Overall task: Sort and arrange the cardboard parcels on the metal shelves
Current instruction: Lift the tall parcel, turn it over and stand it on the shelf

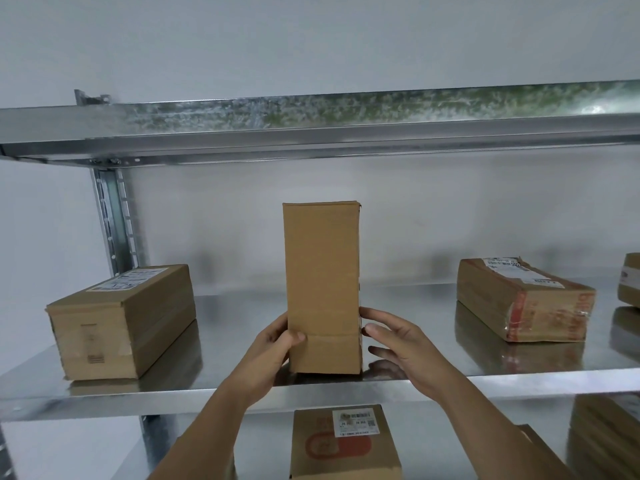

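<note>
Right in the middle of the metal shelf [242,310], a tall plain cardboard parcel [322,271] stands on end, close to the front edge, and both hands are on it low down. The left hand [273,344] grips its left side, thumb curled across the front face, the other fingers hidden behind the box. The right hand [394,337] sits at the right edge with fingers spread fairly wide and relaxed, the thumb tip touching the corner; whether the other fingers actually press on the side, I can't tell. No writing shows on the parcel's front, only a crease across it near the bottom.

Off to the left, well apart, a long brown box [121,320] lies flat with a white shipping label on top; the print is too blurred to read. There's a faint dark stamp on its near end, also unreadable. To the right, another flat parcel [519,299] carries a white label and clear tape with red print along its end, the lettering smeared beyond reading. A further carton [631,278] peeks in at the far right edge.

On the level below, a box with a red rounded logo [343,445] and a barcode sticker shows between the forearms; the digits are illegible. More brown cartons [602,441] stack at the lower right. An upper shelf [311,123] of galvanised steel runs overhead.
</note>
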